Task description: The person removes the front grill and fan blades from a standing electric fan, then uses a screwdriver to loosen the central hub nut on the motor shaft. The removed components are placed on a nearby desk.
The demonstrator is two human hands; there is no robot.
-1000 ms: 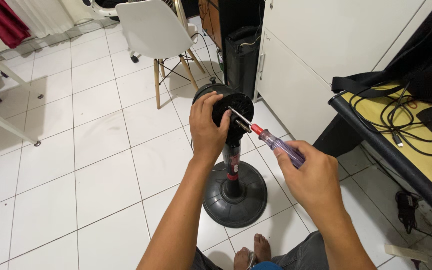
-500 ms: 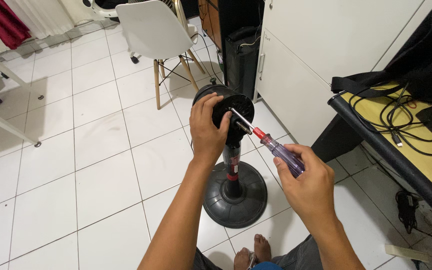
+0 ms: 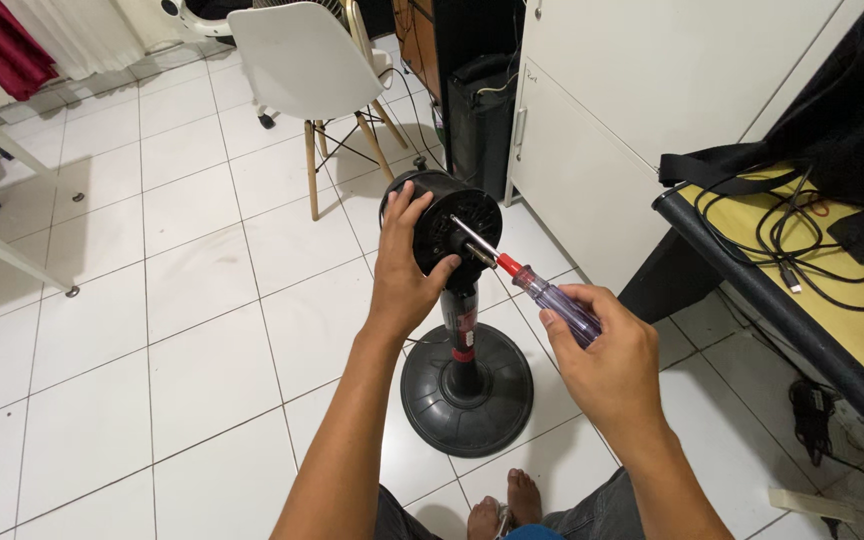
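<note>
Tiled floor (image 3: 152,300), screwdriver (image 3: 542,292) within right hand (image 3: 607,355)

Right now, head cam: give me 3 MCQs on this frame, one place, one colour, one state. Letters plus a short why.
1. Where does the fan base stand?
A. on the yellow table
B. on the white tile floor
C. on the chair

2. What colour is the screwdriver handle?
A. clear purple with a red collar
B. solid green
C. black

3. What is the left hand doing?
A. hanging free
B. gripping the motor housing
C. holding a cable

Answers:
1 B, the round base sits on the floor tiles.
2 A, the handle in the right hand is see-through purple, red near the shaft.
3 B, its fingers wrap the black housing's left side.
</note>
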